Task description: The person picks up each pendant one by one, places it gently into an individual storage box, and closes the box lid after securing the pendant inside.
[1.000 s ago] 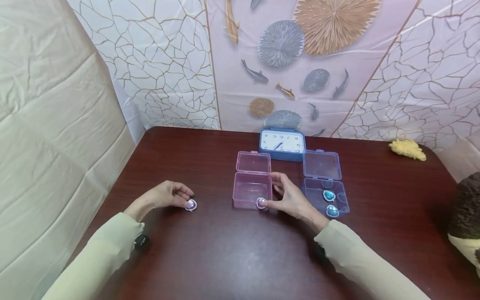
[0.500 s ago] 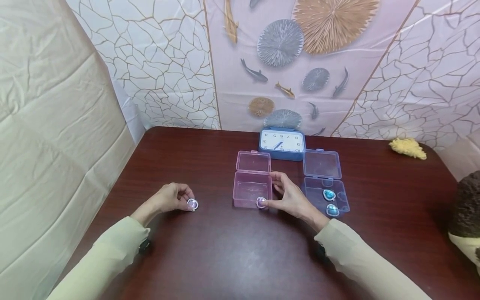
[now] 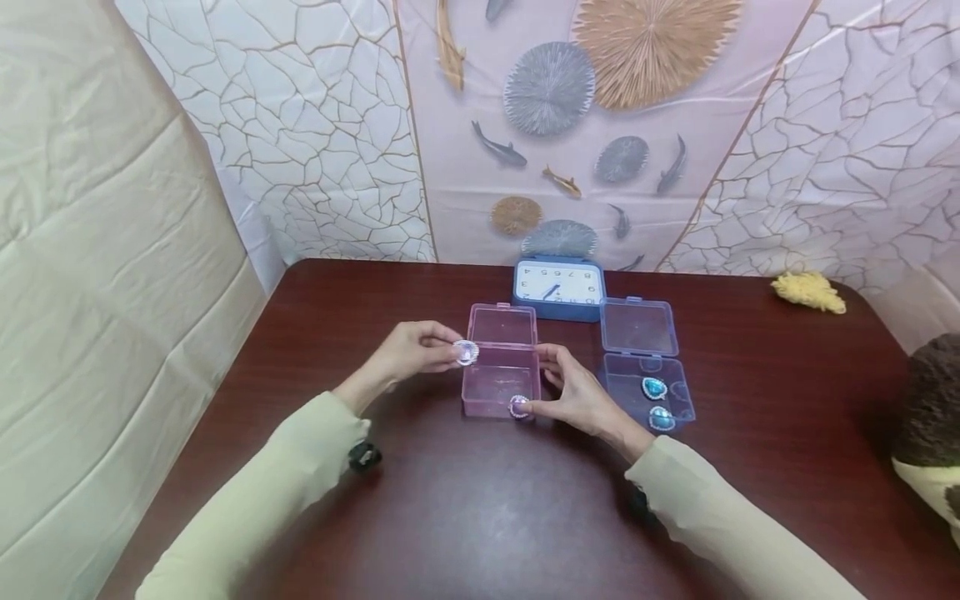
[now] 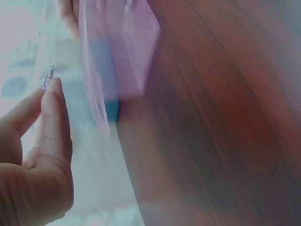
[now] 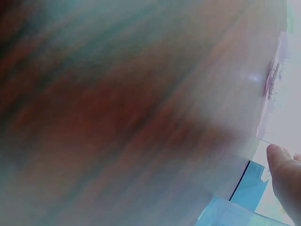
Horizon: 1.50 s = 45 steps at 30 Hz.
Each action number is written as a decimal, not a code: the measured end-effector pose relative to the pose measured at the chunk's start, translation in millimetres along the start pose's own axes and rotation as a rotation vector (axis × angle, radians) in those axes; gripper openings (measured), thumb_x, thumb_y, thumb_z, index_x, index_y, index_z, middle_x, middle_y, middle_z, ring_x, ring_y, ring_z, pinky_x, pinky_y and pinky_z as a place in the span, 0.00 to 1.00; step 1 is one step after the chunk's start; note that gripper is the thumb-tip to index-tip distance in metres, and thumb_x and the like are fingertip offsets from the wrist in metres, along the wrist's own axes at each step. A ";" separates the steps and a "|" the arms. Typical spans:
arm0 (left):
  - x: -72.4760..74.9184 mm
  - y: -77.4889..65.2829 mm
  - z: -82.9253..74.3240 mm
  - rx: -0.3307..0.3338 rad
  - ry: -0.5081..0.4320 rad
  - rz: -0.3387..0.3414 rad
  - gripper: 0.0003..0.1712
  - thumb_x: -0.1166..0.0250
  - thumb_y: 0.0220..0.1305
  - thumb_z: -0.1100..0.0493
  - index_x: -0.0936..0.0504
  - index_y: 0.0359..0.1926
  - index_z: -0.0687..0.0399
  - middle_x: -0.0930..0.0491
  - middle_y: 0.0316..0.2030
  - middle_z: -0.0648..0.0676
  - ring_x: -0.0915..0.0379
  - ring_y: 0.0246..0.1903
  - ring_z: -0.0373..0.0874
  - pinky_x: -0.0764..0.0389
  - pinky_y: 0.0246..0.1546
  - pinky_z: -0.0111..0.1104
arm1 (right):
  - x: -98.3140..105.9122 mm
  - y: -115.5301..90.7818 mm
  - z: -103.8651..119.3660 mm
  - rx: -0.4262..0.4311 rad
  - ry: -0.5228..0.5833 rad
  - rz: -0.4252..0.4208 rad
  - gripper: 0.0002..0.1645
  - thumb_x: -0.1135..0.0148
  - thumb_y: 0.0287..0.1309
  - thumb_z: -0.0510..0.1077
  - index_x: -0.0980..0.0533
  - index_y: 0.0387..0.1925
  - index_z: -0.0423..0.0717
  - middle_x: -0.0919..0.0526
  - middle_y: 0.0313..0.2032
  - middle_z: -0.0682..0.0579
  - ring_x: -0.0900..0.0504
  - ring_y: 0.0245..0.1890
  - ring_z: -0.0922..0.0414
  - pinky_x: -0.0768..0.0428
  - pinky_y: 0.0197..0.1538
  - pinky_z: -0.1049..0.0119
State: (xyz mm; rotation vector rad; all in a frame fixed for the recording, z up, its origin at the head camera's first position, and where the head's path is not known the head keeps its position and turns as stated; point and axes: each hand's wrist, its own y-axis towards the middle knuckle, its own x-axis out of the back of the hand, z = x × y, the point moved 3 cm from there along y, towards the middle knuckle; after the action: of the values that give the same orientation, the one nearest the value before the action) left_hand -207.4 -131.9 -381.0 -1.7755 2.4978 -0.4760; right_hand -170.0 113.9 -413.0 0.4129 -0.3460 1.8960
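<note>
In the head view my left hand (image 3: 408, 354) pinches a purple gem (image 3: 467, 352) with a sparkling white rim, held at the left edge of the open pink plastic box (image 3: 478, 404). The left wrist view shows this gem edge-on between thumb and fingertips, beside the blurred box. My right hand (image 3: 581, 398) grips the box's right side, its thumb at the front corner and its fingers farther back. A second purple gem (image 3: 517, 407) shows at the front right corner of the box, next to that thumb. Only part of this hand appears in the right wrist view.
An open blue plastic box (image 3: 626, 396) with two turquoise gems (image 3: 655, 388) stands to the right. Behind the boxes lies a blue clock (image 3: 558, 283). A yellow fluffy thing (image 3: 808, 292) sits at the back right of the dark wooden table (image 3: 465, 508).
My left hand has lifted the purple gem off the table and carried it right and away from me to the pink box. My right hand keeps its hold on the box.
</note>
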 end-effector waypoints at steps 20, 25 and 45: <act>-72.9 32.1 -11.9 0.061 0.229 0.029 0.08 0.32 0.53 0.70 0.18 0.35 0.69 0.15 0.27 0.61 0.17 0.25 0.44 0.16 0.35 0.37 | 1.6 0.8 0.0 0.033 -0.007 0.003 0.50 0.24 0.42 0.41 0.43 0.64 0.39 0.35 0.61 0.38 0.34 0.64 0.41 0.36 0.65 0.51; -81.3 30.1 -13.2 -0.030 0.418 0.000 0.03 0.31 0.51 0.68 0.15 0.30 0.64 0.15 0.24 0.56 0.17 0.23 0.44 0.17 0.27 0.30 | 0.0 1.6 -2.3 0.042 -0.008 -0.002 0.50 0.24 0.41 0.41 0.42 0.63 0.37 0.33 0.59 0.37 0.33 0.63 0.43 0.35 0.65 0.54; -95.1 29.5 -9.7 -0.221 0.887 -0.114 0.04 0.31 0.52 0.65 0.13 0.32 0.55 0.15 0.27 0.49 0.22 0.29 0.39 0.21 0.32 0.30 | 0.5 0.2 -0.8 0.048 -0.020 -0.003 0.50 0.24 0.41 0.41 0.42 0.63 0.39 0.36 0.62 0.37 0.33 0.63 0.43 0.35 0.65 0.53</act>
State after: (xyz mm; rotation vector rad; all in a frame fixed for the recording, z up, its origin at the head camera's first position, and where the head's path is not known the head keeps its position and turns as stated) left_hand -203.7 -32.7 -393.4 -2.1261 3.0793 -1.2821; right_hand -170.5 114.6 -413.6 0.4644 -0.3139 1.9014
